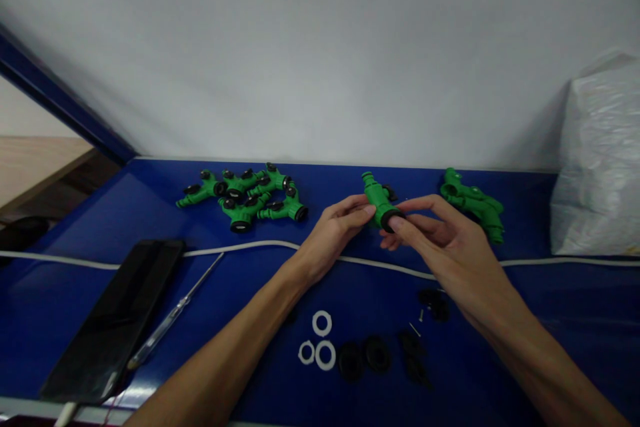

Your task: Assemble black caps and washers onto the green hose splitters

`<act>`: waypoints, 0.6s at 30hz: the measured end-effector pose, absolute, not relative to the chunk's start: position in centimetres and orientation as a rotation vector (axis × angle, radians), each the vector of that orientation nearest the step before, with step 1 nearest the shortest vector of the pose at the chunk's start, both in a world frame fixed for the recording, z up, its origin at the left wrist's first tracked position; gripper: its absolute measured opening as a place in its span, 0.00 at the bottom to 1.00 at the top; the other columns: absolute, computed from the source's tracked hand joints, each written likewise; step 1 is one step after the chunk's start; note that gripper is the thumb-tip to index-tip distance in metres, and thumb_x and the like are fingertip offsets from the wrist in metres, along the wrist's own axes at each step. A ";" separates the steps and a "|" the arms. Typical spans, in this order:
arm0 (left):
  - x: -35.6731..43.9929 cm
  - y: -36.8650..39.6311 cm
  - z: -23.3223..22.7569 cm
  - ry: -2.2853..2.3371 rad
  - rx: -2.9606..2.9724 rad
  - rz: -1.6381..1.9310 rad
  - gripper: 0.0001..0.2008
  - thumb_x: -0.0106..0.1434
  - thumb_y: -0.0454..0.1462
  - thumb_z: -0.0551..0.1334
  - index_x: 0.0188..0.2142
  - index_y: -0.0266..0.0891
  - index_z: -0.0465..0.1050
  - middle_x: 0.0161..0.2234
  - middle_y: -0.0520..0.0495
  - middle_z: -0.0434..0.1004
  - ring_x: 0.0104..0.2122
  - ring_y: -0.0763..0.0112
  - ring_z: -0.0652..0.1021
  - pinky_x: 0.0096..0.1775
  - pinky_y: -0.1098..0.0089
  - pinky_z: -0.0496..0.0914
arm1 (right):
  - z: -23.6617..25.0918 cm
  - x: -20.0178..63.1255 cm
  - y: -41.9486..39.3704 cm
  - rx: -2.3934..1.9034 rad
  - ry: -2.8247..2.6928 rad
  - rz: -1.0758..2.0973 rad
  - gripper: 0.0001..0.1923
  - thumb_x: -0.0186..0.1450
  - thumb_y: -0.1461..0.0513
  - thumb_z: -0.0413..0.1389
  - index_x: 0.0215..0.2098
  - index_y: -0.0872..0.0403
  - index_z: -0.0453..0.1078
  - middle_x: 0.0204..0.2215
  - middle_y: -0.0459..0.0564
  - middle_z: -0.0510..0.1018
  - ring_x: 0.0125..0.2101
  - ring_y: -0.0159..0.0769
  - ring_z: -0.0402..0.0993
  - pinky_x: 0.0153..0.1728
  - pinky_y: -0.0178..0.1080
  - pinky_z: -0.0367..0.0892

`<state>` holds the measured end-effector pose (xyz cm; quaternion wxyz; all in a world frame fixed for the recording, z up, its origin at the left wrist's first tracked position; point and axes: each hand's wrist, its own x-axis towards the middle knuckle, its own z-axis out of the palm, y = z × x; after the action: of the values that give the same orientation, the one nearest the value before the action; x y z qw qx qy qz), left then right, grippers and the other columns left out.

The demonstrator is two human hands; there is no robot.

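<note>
Left hand [333,230] and right hand [440,240] pinching green T-shaped hose connector [379,200], black end ring, black knob

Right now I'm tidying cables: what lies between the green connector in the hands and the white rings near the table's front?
In the head view, a white cable crosses the blue table between the green connector and the white rings.

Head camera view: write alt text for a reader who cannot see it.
Two bare hands, left hand and right hand, hold a green plastic hose connector with a black ring above a blue table. Piles of green connectors lie behind; white plastic rings, black rubber parts, a dark phone in front.
</note>
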<state>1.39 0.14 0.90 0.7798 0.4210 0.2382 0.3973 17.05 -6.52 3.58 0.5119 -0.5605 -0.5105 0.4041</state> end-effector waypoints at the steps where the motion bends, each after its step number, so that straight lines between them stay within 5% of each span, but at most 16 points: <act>1: 1.5 0.1 1.0 0.518 0.863 0.861 0.14 0.58 0.42 0.71 0.40 0.35 0.79 0.43 0.42 0.82 0.48 0.60 0.78 0.56 0.63 0.65 | 3.6 17.0 -6.6 -1.348 -1.223 1.000 0.16 0.63 0.50 0.66 0.41 0.50 0.71 0.28 0.47 0.84 0.29 0.39 0.83 0.35 0.41 0.79; 8: 1.8 0.1 0.8 0.634 0.758 0.864 0.19 0.58 0.47 0.72 0.39 0.33 0.79 0.37 0.45 0.80 0.37 0.69 0.77 0.45 0.67 0.69 | 3.6 16.4 -6.8 -1.323 -1.278 1.005 0.15 0.61 0.54 0.68 0.45 0.50 0.77 0.37 0.48 0.85 0.38 0.39 0.84 0.47 0.42 0.79; 13: 1.9 -0.2 0.7 0.637 0.768 0.841 0.21 0.55 0.49 0.74 0.36 0.33 0.79 0.34 0.46 0.79 0.34 0.70 0.77 0.44 0.67 0.68 | 3.5 16.7 -6.6 -1.336 -1.259 0.894 0.13 0.61 0.54 0.68 0.42 0.50 0.78 0.37 0.49 0.85 0.39 0.40 0.83 0.45 0.41 0.80; 18: 1.8 -0.1 0.8 0.670 0.753 0.887 0.21 0.55 0.52 0.73 0.32 0.33 0.78 0.30 0.49 0.76 0.31 0.73 0.74 0.43 0.66 0.68 | 3.8 16.1 -6.8 -1.371 -1.355 0.945 0.14 0.64 0.52 0.65 0.43 0.49 0.77 0.30 0.47 0.84 0.30 0.38 0.82 0.38 0.41 0.80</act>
<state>1.84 -0.14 0.82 0.7829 0.3488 0.3106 0.4110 16.13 -6.84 3.84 0.4773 -0.5612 -0.5545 0.3871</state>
